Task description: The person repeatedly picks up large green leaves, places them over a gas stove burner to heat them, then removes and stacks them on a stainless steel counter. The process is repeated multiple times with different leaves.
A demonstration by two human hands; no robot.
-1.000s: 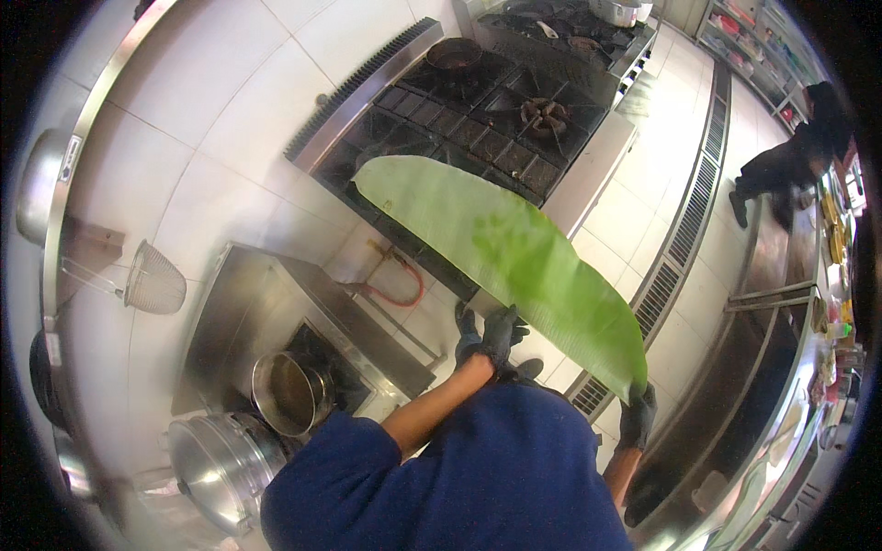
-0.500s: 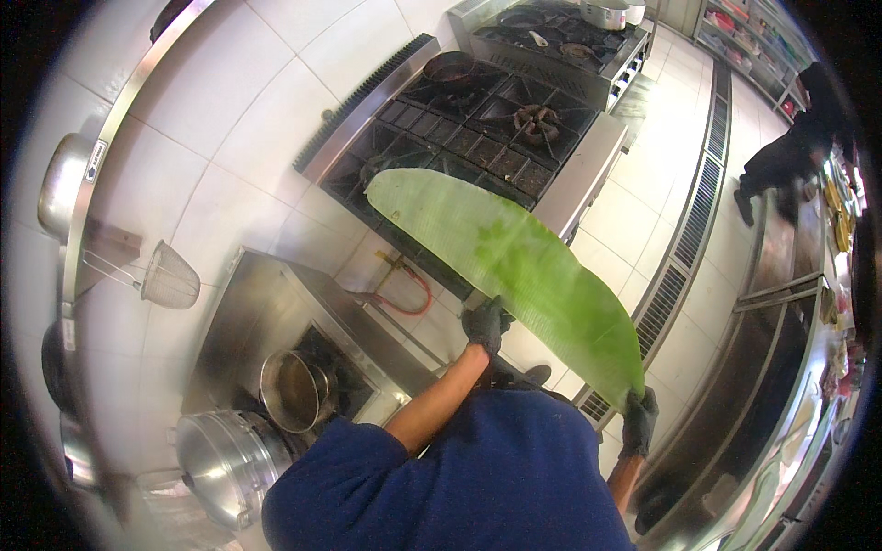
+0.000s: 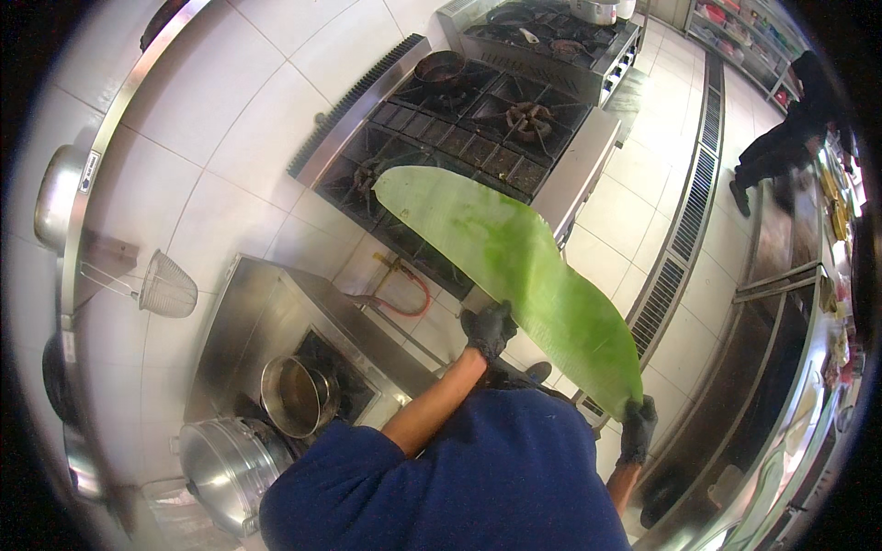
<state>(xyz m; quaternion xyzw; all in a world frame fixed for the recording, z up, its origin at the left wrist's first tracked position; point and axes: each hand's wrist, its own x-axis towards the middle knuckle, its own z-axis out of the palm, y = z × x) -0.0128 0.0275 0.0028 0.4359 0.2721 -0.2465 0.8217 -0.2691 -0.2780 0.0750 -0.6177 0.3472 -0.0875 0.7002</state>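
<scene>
Head view: a big green leaf [image 3: 528, 275] is being gripped two-handed!
The left hand [image 3: 490, 331] is clamping its fingers on the near edge, the right hand [image 3: 638, 430] on the right end. Left of the fingers, an open pot [image 3: 292, 397] is standing, contents unclear; beside it, a lidded pot [image 3: 225, 468] is hiding its own.

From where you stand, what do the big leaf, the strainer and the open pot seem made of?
Leaf: probably real plant; satiny green, with faint parallel lines.
Strainer: likely metal wire; greyish, see-through mesh.
Pot: metal, perhaps steel; smooth, with a shiny rim.
</scene>
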